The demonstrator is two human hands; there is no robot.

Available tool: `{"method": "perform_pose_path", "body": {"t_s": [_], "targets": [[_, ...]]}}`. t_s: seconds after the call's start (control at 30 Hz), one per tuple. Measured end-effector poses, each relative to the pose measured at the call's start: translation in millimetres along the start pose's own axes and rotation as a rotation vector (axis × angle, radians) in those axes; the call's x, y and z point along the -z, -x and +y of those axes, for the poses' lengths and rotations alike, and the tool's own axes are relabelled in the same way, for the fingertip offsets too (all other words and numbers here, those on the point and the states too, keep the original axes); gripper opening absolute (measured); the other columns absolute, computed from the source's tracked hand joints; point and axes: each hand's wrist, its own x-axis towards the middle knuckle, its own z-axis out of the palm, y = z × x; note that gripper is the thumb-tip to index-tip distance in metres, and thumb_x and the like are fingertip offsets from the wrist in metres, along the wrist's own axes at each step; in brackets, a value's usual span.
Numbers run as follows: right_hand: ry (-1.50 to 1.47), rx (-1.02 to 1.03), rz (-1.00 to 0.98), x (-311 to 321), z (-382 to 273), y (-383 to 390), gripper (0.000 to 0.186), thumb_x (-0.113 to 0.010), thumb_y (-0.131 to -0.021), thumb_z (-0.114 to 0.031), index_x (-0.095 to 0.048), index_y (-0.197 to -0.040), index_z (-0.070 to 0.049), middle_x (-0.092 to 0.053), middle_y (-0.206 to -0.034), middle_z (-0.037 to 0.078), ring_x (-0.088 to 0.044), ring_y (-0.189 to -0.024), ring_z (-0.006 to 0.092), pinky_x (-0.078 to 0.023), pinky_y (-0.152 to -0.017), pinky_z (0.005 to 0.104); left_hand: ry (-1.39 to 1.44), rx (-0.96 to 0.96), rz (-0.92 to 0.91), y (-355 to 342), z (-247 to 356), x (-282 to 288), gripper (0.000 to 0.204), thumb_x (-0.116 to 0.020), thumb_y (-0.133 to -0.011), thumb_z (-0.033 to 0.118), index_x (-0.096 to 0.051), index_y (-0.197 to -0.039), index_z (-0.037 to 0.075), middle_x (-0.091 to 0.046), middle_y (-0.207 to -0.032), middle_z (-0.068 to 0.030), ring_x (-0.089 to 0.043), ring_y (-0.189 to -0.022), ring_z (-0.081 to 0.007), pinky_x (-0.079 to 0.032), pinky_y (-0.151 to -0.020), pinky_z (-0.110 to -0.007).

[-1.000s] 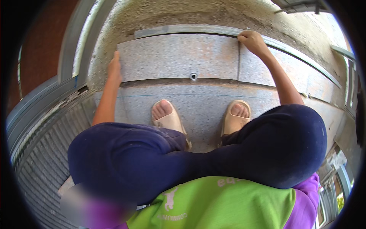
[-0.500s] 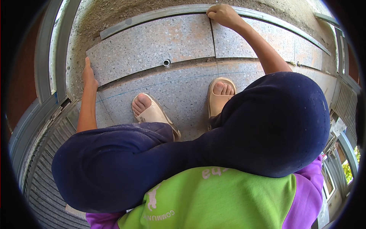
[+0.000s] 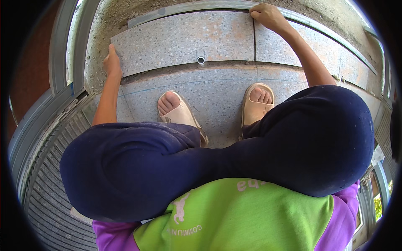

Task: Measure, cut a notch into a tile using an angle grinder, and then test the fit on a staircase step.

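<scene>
A long grey speckled tile [image 3: 180, 39] lies across the far side of my feet. My left hand [image 3: 112, 61] is closed around its left end, the thumb against the edge and the other fingers partly hidden. My right hand [image 3: 269, 17] is curled at the tile's far right corner, with its fingertips at the joint. A second speckled tile [image 3: 278, 46] continues to the right under my right forearm. Behind both tiles runs a straight grey bar [image 3: 188, 8]. A short open pipe end [image 3: 201, 60] sits at the near edge of the first tile.
My sandalled feet [image 3: 180, 108] stand on a speckled slab [image 3: 217, 92] marked with a blue line. A dark gap separates slab and tiles. Grey metal frames [image 3: 63, 50] stand at left, above a ribbed surface [image 3: 54, 201]. Rough sandy ground [image 3: 119, 16] lies beyond the bar.
The view has shifted, so the tiles and both hands appear farther right, the left end also higher. My hands keep their places on the tile; the left fingers look more curled.
</scene>
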Motion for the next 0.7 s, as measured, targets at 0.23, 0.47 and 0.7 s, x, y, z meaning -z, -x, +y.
{"method": "perform_pose_path", "body": {"t_s": [0.23, 0.47, 0.7], "targets": [[0.078, 0.05, -0.049, 2, -7, -3, 0.034, -0.055, -0.091, -0.022, -0.073, -0.106, 0.003, -0.071, -0.11, 0.025, -0.068, -0.103, 0.0407, -0.05, -0.096, 0.0442, 0.171, 0.072, -0.051, 14, 16, 1, 0.073, -0.06, -0.097, 0.055, -0.065, -0.123, -0.012, -0.066, -0.128, -0.0228, -0.063, -0.115, -0.0287, -0.047, -0.1, -0.04], [0.036, 0.047, -0.061, 5, -13, -1, 0.033, -0.056, -0.089, -0.022, -0.073, -0.103, 0.003, -0.072, -0.106, 0.025, -0.068, -0.099, 0.0412, -0.051, -0.092, 0.0445, 0.229, 0.114, -0.183, 4, 19, 4, 0.075, -0.06, -0.098, 0.053, -0.056, -0.134, -0.013, -0.059, -0.137, -0.0239, -0.06, -0.12, -0.0308, -0.045, -0.105, -0.041], [-0.128, -0.405, -0.124, 20, -55, 15, 0.045, -0.059, -0.09, -0.034, -0.07, -0.083, 0.009, -0.07, -0.083, 0.029, -0.072, -0.075, 0.0388, -0.058, -0.071, 0.0464, 0.241, 0.221, -0.344, -22, 4, 29, 0.067, -0.055, -0.101, 0.052, -0.057, -0.138, -0.004, -0.058, -0.141, -0.0223, -0.059, -0.124, -0.0327, -0.044, -0.106, -0.042]]}}
